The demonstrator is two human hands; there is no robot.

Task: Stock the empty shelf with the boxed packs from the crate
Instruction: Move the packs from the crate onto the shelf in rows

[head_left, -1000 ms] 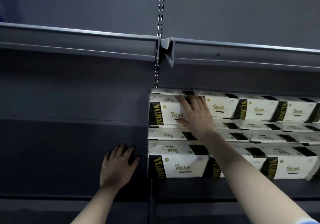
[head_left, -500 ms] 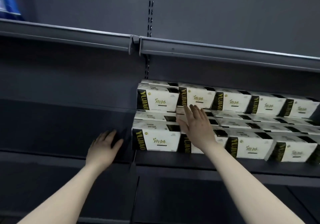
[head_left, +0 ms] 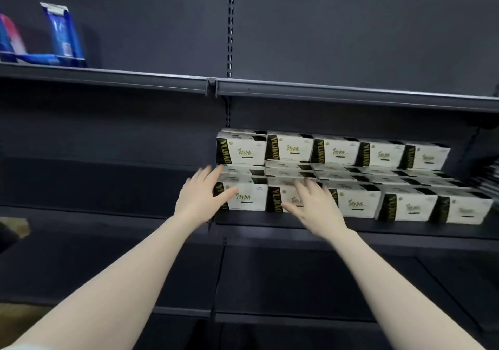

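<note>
White boxed packs with black "YUJIAO" bands stand in rows on the dark shelf (head_left: 351, 229), a back row (head_left: 290, 148) raised above a front row (head_left: 405, 206). My left hand (head_left: 201, 197) reaches with spread fingers to the left end of the front-left pack (head_left: 247, 197), at or just in front of it. My right hand (head_left: 314, 205) hovers with fingers straight in front of the second front pack (head_left: 280, 198). Neither hand holds anything. The crate is out of view.
The shelf bay to the left (head_left: 94, 187) is dark and holds no packs. An upper shelf (head_left: 108, 75) carries blue packets (head_left: 63, 35) at the far left. A slotted upright (head_left: 230, 25) divides the bays. Lower shelves (head_left: 297, 282) sit below my arms.
My left hand moved right from the left bay to the end of the front-left pack. My right hand drew back and down from the upper packs. The view pulled back and tilted up.
</note>
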